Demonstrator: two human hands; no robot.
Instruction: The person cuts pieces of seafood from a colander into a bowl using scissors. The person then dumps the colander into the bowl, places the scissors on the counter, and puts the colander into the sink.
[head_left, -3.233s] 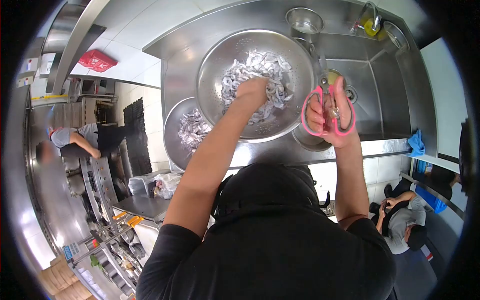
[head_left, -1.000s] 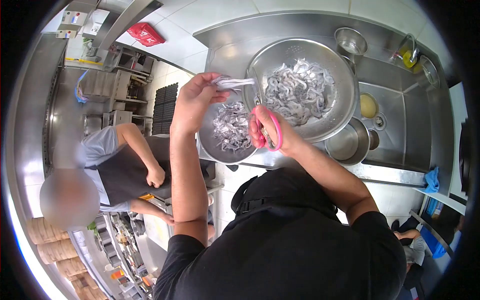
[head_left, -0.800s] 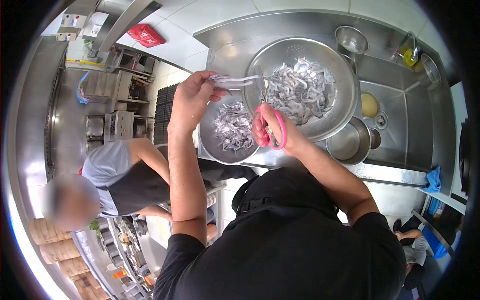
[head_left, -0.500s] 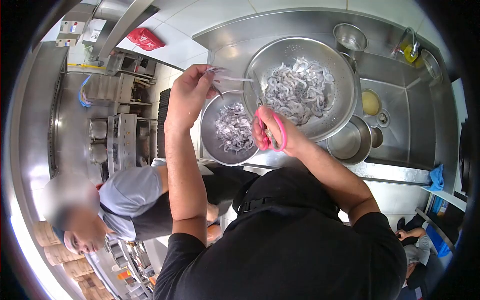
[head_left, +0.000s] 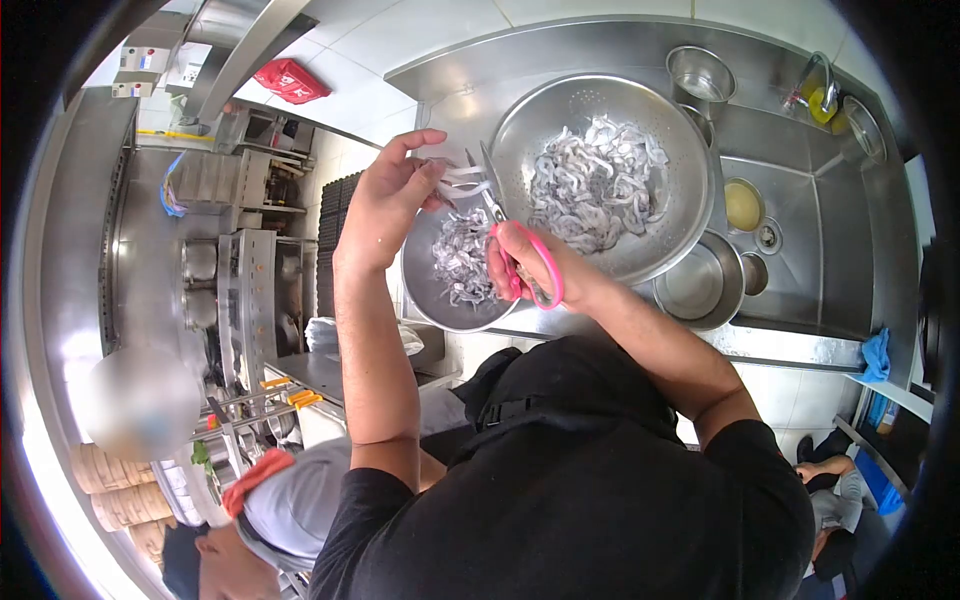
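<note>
Pinched in my left hand (head_left: 392, 205) is a piece of squid (head_left: 462, 180), its pale tentacles hanging out to the right. My right hand (head_left: 518, 262) grips pink-handled scissors (head_left: 553, 285), with their blades parted at the tentacle ends. Whether the blades touch the squid is hard to tell. Below both hands sits a steel bowl (head_left: 418, 280) holding cut squid pieces (head_left: 465, 260). A large perforated colander (head_left: 690, 190) to its right holds a heap of squid (head_left: 595, 180).
A steel sink (head_left: 815, 260) lies at the right, with a pot (head_left: 692, 290) on its near left edge and a faucet (head_left: 825, 75) behind. Another small pot (head_left: 700, 75) stands behind the colander. A co-worker (head_left: 290, 510) is close on my left; another person (head_left: 835, 490) is at far right.
My right hand has brought the scissors left and opened their blades at the squid. My left hand has turned slightly, its index finger lifted. The co-worker on the left has moved nearer the bottom.
</note>
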